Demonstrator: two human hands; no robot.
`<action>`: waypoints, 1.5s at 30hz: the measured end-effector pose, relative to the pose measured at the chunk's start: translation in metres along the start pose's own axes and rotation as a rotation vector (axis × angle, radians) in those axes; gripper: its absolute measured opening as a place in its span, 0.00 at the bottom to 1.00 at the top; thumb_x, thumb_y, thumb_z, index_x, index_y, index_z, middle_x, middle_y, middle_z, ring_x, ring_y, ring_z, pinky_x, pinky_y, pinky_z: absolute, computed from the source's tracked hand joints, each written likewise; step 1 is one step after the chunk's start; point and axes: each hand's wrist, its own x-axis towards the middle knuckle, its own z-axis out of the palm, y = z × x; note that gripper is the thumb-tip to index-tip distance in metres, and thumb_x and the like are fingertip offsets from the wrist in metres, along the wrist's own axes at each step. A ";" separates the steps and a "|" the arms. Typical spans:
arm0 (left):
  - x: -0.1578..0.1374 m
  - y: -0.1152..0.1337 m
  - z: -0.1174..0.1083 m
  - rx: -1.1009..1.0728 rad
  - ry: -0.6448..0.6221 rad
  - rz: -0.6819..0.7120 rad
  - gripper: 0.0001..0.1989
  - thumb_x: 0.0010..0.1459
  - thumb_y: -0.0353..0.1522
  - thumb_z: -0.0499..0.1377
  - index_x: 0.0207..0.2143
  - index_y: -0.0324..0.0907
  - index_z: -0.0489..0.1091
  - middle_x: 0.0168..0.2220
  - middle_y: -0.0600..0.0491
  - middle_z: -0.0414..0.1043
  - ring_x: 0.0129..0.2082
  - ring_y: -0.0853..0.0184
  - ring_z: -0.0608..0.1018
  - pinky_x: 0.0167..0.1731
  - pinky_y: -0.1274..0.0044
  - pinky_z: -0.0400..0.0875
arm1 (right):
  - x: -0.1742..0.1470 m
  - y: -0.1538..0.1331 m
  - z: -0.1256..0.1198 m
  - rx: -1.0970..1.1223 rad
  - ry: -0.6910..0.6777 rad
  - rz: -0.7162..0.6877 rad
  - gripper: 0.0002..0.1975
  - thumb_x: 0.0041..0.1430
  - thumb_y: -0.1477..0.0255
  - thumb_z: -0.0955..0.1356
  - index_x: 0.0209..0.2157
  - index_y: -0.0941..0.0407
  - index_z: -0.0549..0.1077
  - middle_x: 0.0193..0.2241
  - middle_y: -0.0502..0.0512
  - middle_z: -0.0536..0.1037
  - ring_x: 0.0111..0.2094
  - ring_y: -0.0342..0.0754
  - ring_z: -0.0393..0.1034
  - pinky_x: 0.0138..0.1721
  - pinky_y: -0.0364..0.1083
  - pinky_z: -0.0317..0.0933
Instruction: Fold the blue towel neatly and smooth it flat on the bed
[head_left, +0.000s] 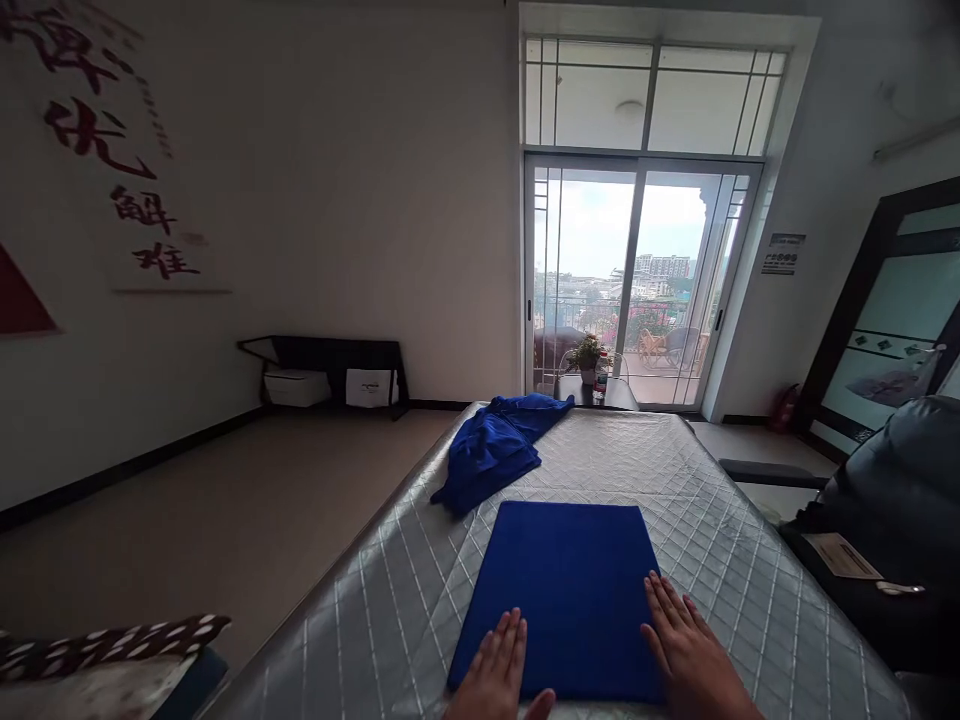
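A flat blue rectangle (574,590), which looks like cloth folded or laid over a board, lies on the silver quilted table cover (735,560). My left hand (496,665) rests on its near left part, fingers stretched forward and thumb apart. At the right edge of the rectangle, my right hand (686,640) lies with fingers extended, partly on the blue surface. Neither hand grips anything. Farther back on the left of the table sits a crumpled blue garment or cloth (495,450), apart from both hands.
A potted plant (589,358) and a bottle (601,378) stand beyond the table's far end, before a sliding glass door (585,270). To the right is a black leather chair (911,490). A patterned cushion (112,655) shows at lower left; a black rack (337,355) stands along the wall.
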 end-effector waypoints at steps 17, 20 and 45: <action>0.146 0.062 0.044 -0.267 -0.263 -0.002 0.36 0.72 0.48 0.36 0.71 0.33 0.48 0.72 0.41 0.47 0.72 0.56 0.50 0.69 0.60 0.53 | 0.060 -0.008 0.015 0.029 -0.033 0.100 0.33 0.69 0.65 0.49 0.70 0.65 0.49 0.72 0.59 0.46 0.72 0.49 0.36 0.70 0.53 0.36; 0.134 0.028 0.034 -0.214 -0.311 -0.102 0.37 0.71 0.50 0.36 0.71 0.33 0.47 0.72 0.41 0.46 0.72 0.56 0.50 0.69 0.60 0.52 | 0.061 -0.010 0.014 0.043 -0.034 0.114 0.33 0.69 0.65 0.49 0.71 0.65 0.47 0.72 0.59 0.45 0.72 0.49 0.36 0.71 0.54 0.34; 0.090 -0.072 0.034 -0.159 -0.264 -0.351 0.41 0.70 0.51 0.36 0.70 0.27 0.48 0.72 0.36 0.42 0.72 0.53 0.50 0.68 0.59 0.50 | 0.115 0.002 -0.014 -0.026 -0.079 0.081 0.34 0.70 0.62 0.48 0.71 0.66 0.48 0.72 0.60 0.46 0.73 0.50 0.35 0.70 0.53 0.33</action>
